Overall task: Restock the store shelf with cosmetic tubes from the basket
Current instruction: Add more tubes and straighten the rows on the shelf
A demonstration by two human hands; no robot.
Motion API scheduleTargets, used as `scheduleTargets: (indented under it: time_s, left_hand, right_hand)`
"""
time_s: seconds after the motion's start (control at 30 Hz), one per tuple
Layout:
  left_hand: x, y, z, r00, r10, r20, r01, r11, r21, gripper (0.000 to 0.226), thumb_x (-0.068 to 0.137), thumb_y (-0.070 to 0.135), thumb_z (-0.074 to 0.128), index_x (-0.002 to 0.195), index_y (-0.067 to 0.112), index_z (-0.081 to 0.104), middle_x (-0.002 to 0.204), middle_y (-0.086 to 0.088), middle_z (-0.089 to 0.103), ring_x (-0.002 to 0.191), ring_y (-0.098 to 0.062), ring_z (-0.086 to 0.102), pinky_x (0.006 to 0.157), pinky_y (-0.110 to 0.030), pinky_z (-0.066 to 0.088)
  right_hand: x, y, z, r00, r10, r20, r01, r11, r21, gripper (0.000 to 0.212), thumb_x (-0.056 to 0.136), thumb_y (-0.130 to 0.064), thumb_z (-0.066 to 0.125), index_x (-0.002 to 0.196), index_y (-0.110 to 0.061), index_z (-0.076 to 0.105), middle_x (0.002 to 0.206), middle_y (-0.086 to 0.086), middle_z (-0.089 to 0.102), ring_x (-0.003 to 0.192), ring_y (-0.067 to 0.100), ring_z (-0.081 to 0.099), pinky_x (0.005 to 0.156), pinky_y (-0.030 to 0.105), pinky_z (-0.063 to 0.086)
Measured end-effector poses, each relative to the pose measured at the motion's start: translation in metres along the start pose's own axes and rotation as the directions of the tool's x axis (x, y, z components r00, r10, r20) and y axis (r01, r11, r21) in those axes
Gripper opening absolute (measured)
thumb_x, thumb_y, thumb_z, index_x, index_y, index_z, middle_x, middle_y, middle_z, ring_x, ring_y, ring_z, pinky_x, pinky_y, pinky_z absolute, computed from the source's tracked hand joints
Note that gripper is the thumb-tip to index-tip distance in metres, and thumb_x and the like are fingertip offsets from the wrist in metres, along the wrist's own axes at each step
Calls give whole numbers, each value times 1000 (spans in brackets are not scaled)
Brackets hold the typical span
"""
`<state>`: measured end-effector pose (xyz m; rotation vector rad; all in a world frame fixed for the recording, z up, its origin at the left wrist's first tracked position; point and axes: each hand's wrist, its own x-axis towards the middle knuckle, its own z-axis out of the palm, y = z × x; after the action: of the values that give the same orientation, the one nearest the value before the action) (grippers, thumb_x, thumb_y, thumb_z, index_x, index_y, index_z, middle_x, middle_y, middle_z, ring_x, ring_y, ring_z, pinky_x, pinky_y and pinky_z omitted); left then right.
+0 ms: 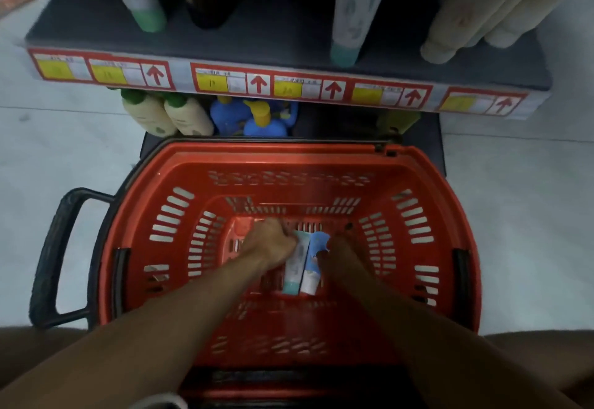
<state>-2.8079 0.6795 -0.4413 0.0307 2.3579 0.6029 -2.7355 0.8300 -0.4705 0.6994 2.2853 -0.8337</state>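
Observation:
Both my arms reach down into a red plastic basket (427,190) on the floor below the shelf. On its bottom lie two tubes side by side: a white tube with a teal cap (294,267) and a blue and white tube (313,264). My left hand (268,241) has its fingers curled round the top end of the teal-capped tube. My right hand (340,255) grips the blue and white tube from the right. The dark grey shelf (257,32) above holds upright tubes with green caps (348,9).
Red and yellow price labels (276,85) line the shelf's front edge. Under it stand cream bottles (167,114) and blue bottles (254,116). The basket's black handle (54,257) sticks out to the left. Beige tubes (482,6) lean at the shelf's right.

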Motion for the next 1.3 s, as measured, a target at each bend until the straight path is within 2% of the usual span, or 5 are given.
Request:
scheduleTargets:
  time_s: [0.17, 0.5, 0.73, 1.1, 1.3]
  left_hand:
    - [27, -26, 34, 995, -76, 60, 76, 997, -1, 19, 89, 36, 68, 98, 23, 80, 103, -3, 79, 91, -22, 73, 79, -30, 59]
    - [51, -66, 109, 947, -249, 203, 252, 968, 12, 55, 79, 42, 85, 120, 16, 60, 115, -7, 70, 102, -27, 69, 83, -34, 57]
    - [57, -72, 117, 937, -266, 226, 269, 963, 19, 46, 81, 36, 86, 117, 19, 63, 110, -2, 72, 90, -18, 67, 67, -27, 54]
    - [43, -52, 93, 952, -261, 159, 260, 965, 30, 67, 79, 35, 85, 131, 13, 49, 123, -12, 67, 112, -33, 67, 87, -34, 55]
    - [19, -24, 56, 978, -192, 80, 194, 981, -20, 66, 75, 39, 85, 125, 12, 52, 122, -11, 69, 111, -32, 68, 88, -36, 57]
  right_hand:
    - [32, 17, 39, 985, 152, 84, -151, 988, -18, 49, 101, -38, 54, 145, -17, 53, 142, 11, 61, 128, 29, 60, 100, 37, 52]
    - [58, 32, 79, 914, 335, 230, -372, 917, 143, 50, 93, -19, 76, 137, -8, 54, 96, -3, 58, 71, 4, 55, 38, 10, 33]
    - [62, 37, 91, 884, 401, 239, -434, 894, 109, 46, 94, -25, 74, 132, -8, 55, 100, 2, 63, 78, 12, 63, 57, 22, 50]
    - [43, 23, 48, 947, 273, 170, -277, 961, 2, 61, 93, -40, 69, 142, -8, 52, 132, 14, 64, 118, 28, 65, 97, 42, 57]
    - [13, 8, 7, 980, 143, 141, -152, 987, 52, 45, 93, -18, 70, 137, -11, 59, 134, 9, 64, 119, 23, 63, 75, 13, 46]
